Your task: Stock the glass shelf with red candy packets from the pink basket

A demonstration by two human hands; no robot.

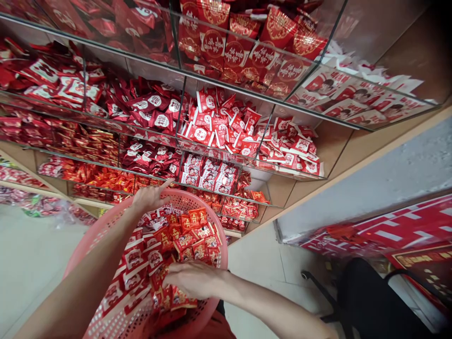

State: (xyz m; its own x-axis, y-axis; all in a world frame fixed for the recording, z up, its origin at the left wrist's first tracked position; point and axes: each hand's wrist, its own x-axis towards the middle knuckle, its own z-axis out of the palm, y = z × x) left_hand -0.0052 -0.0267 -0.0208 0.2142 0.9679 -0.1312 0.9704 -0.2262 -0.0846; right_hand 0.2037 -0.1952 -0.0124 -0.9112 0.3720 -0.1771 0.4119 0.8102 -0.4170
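Observation:
A pink perforated plastic basket (216,221) is in front of me, holding many small red and white packets (133,259) and red-gold packets (194,219). At its far rim is my left hand (150,197), with the forefinger stretched towards the shelves and the thumb apart. My right hand (194,278) is down inside the basket, on its near right side. Its fingers are bent and pressed together over red packets (181,300), and its fingertips are partly hidden among them.
Tiered shelves (307,106) with clear dividers, filled with red packets, rise ahead. White packets with printed figures (348,101) sit upper right. A black chair (370,296) stands on the tiled floor at right, near red printed boxes (399,221). Bagged goods (42,202) lie low at left.

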